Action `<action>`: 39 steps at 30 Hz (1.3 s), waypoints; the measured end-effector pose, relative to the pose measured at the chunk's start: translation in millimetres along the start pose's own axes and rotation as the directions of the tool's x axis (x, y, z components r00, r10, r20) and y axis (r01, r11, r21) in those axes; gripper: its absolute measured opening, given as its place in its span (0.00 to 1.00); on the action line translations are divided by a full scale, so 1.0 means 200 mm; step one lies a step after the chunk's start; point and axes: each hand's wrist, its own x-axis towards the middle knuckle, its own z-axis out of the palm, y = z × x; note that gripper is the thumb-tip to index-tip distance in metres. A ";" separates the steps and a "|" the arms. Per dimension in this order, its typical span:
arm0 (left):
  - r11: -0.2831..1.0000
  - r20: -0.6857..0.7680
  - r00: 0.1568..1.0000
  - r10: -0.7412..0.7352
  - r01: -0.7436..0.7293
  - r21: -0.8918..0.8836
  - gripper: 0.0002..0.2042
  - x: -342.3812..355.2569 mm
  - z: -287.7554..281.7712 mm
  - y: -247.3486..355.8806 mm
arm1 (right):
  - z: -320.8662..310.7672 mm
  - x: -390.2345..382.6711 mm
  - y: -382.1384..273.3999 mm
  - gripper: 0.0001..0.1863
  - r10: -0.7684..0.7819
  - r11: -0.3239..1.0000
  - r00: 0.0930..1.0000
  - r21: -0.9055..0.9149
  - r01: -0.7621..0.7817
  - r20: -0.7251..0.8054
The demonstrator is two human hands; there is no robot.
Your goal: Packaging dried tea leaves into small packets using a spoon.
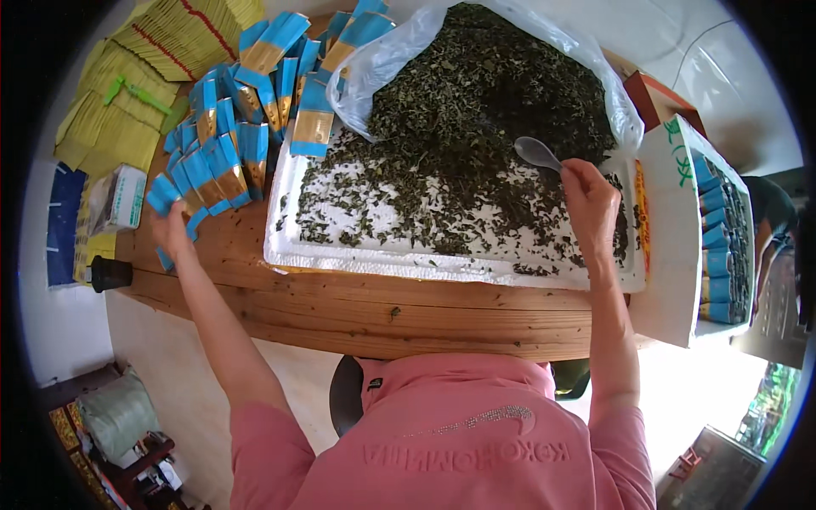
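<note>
Prog., est.: partway, w/ lots left. Likely done: the row of blue-topped packed pouches [716, 263] in the tall white foam box [667, 272] at far R. Left, by the look of it: a big heap of dark green dried leaves [501, 93], partly in a clear plastic bag [353, 98], partly strewn over the shallow white foam tray [382, 269] on the brown wooden desk [408, 319]; plus a messy pile of blue-and-gold flat pouches [225, 166] L of the tray.

R hand [591, 200]: grip closed on the handle of a clear plastic spoon [534, 151], bowl over the leaves; no clear load visible. L hand [172, 229]: fingers partly curled at a blue-topped pouch [161, 194] on the near L edge of the pile; can't tell if the grip's firm.

Hard to see: L fingertips, partly hidden; which piled pouches are full vs. empty; bottom of the leaf heap; depth of the foam box, as only its open side shows. Yellow folded stacks [110, 140] at upper L: contents unclear. Co-worker [769, 221] at far R, mostly cut off by the dark rim.
</note>
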 end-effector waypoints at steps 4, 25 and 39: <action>0.895 -0.085 0.933 0.350 -0.360 -0.263 0.30 -0.49 0.20 0.54 | 0.01 0.05 -0.02 0.08 -0.391 0.850 0.920 -0.392 0.352 -0.023; 0.722 0.658 0.599 0.455 -0.682 0.122 0.29 -1.20 0.96 0.85 | 0.32 0.18 -0.25 0.06 0.103 0.841 0.885 0.434 -0.322 0.455; 0.631 0.602 0.503 0.620 -0.776 -0.003 0.32 -1.24 0.99 0.86 | 0.42 -0.03 -0.38 0.14 -0.626 0.779 0.748 0.205 0.592 0.221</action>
